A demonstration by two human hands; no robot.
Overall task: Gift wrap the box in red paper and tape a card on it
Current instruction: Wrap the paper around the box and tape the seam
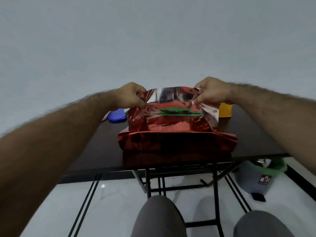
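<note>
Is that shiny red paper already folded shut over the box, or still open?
Still open. Both hands, left and right, pinch the red paper's far flap and hold it raised, with a green strip uncovered beneath.

Shiny metallic red on the wrapping paper (pixel 171 129), with a silvery underside flashing at the raised flap and a thin green stripe running across it. The desk (pixel 95 147) is dark brown, nearly black. There's a blue lid (pixel 117 115) at the left and a yellow thing (pixel 225 110) at the right. The floor (pixel 111 199) shows glossy white tiles with black double lines. Grey trousers (pixel 157 218) below, and a grey bag (pixel 253 178) with a green rim.
</note>
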